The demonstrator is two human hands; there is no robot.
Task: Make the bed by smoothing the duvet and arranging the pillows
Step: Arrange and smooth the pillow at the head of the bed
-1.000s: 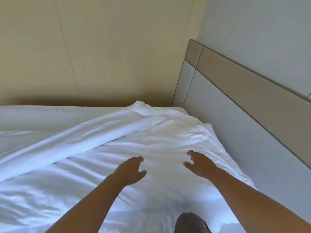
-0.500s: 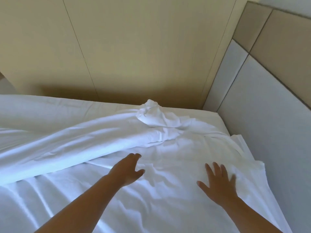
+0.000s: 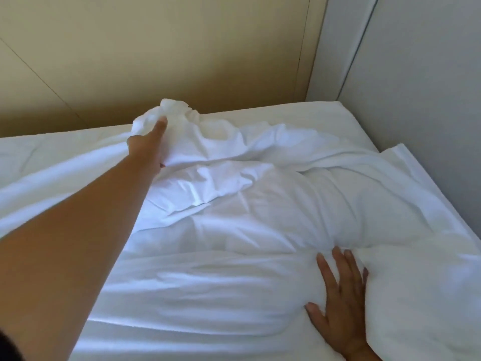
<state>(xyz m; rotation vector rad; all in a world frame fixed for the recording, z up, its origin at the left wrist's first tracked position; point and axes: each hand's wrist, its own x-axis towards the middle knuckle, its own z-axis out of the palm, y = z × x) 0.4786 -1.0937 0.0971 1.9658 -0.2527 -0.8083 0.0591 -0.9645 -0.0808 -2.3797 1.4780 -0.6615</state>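
A rumpled white duvet point(image 3: 260, 209) covers most of the bed. Its far corner is bunched into a crumpled peak point(image 3: 179, 110) near the beige wall. My left hand point(image 3: 149, 144) reaches far out and grips the fabric just under that peak, one finger lying straight along it. My right hand point(image 3: 341, 295) lies flat on the duvet near the bed's right side, fingers spread, pressing into a fold beside a puffy white bulge point(image 3: 429, 295). I see no pillow that I can tell apart from the bedding.
The fitted white sheet point(image 3: 325, 110) shows bare along the far edge of the mattress. A beige wall point(image 3: 182, 48) runs directly behind the bed. A grey headboard panel point(image 3: 416, 87) closes off the right side.
My left arm has stretched forward from the middle of the duvet to the bunched far corner and taken hold of it. My right hand has stayed flat, now lower right in view.
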